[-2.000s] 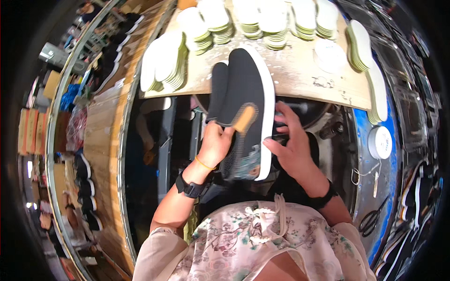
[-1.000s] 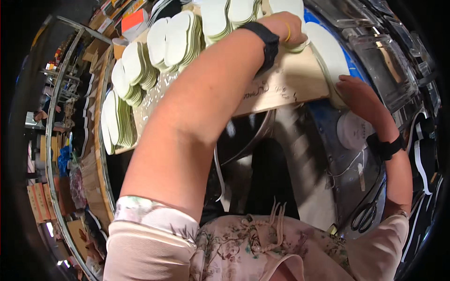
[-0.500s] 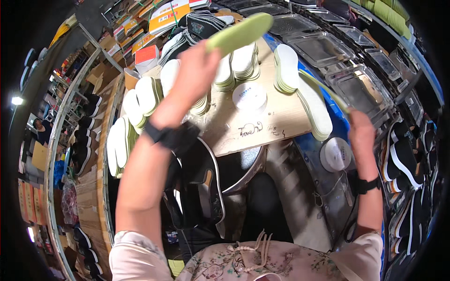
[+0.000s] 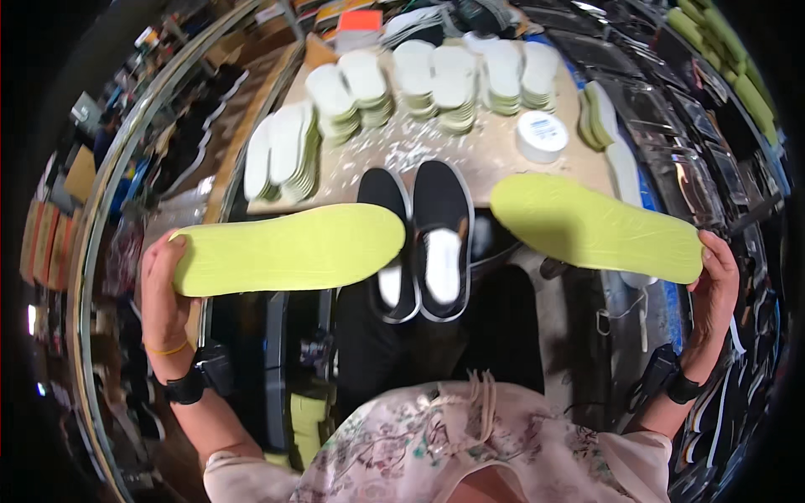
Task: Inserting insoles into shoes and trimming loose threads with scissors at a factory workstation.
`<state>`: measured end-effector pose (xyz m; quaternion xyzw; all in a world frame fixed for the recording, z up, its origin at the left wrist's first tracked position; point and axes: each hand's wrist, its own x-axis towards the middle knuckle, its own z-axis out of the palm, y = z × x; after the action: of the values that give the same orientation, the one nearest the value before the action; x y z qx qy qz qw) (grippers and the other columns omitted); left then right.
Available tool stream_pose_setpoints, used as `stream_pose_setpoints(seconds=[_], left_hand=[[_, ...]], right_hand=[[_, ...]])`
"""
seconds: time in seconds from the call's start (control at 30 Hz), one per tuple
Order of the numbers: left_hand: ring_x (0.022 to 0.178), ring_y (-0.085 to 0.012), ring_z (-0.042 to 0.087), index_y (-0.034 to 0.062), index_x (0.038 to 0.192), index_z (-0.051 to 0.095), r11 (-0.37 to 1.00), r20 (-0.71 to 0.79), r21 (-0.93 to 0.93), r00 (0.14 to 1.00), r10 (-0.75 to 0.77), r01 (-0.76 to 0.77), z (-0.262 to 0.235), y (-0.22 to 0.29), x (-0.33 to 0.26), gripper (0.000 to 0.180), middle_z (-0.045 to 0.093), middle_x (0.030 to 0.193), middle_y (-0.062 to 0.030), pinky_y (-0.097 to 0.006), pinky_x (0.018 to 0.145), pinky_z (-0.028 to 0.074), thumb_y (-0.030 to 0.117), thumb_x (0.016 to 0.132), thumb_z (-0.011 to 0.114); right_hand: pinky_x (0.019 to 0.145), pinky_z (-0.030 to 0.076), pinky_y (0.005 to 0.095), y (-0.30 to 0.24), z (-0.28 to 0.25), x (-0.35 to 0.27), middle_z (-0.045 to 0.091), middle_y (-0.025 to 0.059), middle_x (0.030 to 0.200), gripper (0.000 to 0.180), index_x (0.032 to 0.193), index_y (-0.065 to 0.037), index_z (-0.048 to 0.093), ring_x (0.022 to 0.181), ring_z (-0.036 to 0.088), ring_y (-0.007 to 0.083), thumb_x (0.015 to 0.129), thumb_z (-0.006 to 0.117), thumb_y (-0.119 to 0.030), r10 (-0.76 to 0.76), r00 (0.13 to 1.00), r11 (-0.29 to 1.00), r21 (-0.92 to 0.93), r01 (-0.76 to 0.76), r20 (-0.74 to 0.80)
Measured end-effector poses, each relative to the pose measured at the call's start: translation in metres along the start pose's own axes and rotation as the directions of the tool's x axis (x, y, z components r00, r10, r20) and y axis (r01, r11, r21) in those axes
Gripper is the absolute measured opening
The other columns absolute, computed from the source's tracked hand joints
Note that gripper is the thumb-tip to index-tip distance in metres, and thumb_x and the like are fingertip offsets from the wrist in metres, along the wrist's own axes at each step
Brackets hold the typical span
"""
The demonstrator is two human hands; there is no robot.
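Overhead, left hand (image 4: 163, 298) and right hand (image 4: 713, 293) each pinched a yellow-green insole (image 4: 289, 249) in their fingers, seemingly ready to fit the black slip-on shoes (image 4: 423, 239).

Yellow-green insoles (image 4: 289, 249), black shoes (image 4: 443, 226)

Two flat lime-green insoles, the left insole (image 4: 289, 249) and the right insole (image 4: 595, 226), are held out level, toes pointing inward, either side of a black slip-on pair (image 4: 423, 239) resting between them.
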<state>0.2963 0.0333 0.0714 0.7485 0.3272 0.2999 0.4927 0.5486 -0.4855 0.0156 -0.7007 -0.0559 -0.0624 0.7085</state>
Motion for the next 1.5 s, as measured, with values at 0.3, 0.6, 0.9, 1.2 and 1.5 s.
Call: stream_pose_setpoints(seconds=[0.3,0.6,0.9,1.2,1.5], left_hand=[[0.054,-0.0159,0.057,0.0014,0.088,0.058,0.792,0.296,0.473,0.916,0.27,-0.386,0.049,-0.036,-0.077,0.017,0.058,0.065,-0.0071,-0.027,0.045,0.046,0.017,0.083,0.051],[0.102,-0.0298,0.052,-0.0018,0.105,0.052,0.175,0.747,0.517,0.542,0.386,-0.838,0.11,-0.075,-0.106,0.033,0.053,0.108,-0.0161,-0.035,0.086,0.045,0.008,0.073,0.052],[0.077,-0.0274,0.061,0.0064,0.076,0.064,0.216,0.802,0.543,0.577,0.154,-0.812,0.185,-0.124,-0.04,0.012,0.06,0.081,-0.012,-0.035,0.063,0.05,0.009,0.071,0.053],[0.083,-0.024,0.065,0.0118,0.086,0.07,0.062,0.964,0.234,0.223,-0.146,-0.97,0.206,-0.085,0.013,0.017,0.067,0.09,-0.0062,-0.037,0.065,0.051,0.016,0.072,0.06],[0.067,-0.0242,0.063,-0.0055,0.093,0.059,0.817,0.864,0.492,0.049,-0.502,-0.302,0.238,-0.165,0.064,0.038,0.063,0.077,-0.016,-0.033,0.054,0.05,0.019,0.066,0.067]], right_hand=[[0.052,0.045,0.0253,-0.027,0.15,-0.091,0.062,0.0078,0.072,0.018,0.094,-0.001,0.063,0.058,0.056,0.0138,0.077,0.056,-0.002,-0.218,0.821,0.723,-0.478,0.499,0.527],[0.072,0.047,0.0317,0.06,0.218,-0.117,0.058,0.0102,0.098,0.04,0.109,-0.003,0.052,0.085,0.058,0.0218,0.071,0.052,-0.012,-0.036,-0.012,0.04,0.013,0.999,0.999],[0.062,0.044,0.0398,0.107,0.24,-0.069,0.058,0.01,0.071,0.022,0.083,-0.009,0.063,0.072,0.057,0.0297,0.064,0.053,-0.005,-0.205,0.137,0.339,-0.062,0.939,0.969],[0.061,0.048,0.0404,0.153,0.279,-0.049,0.062,0.0103,0.066,0.012,0.066,-0.011,0.066,0.064,0.061,0.0293,0.061,0.058,-0.019,0.084,-0.007,0.373,-0.025,0.927,0.996],[0.052,0.043,0.0405,0.177,0.294,-0.065,0.056,0.0092,0.049,0.014,0.049,-0.011,0.06,0.047,0.056,0.0286,0.06,0.056,-0.017,-0.184,-0.025,0.353,0.089,0.931,0.983]])
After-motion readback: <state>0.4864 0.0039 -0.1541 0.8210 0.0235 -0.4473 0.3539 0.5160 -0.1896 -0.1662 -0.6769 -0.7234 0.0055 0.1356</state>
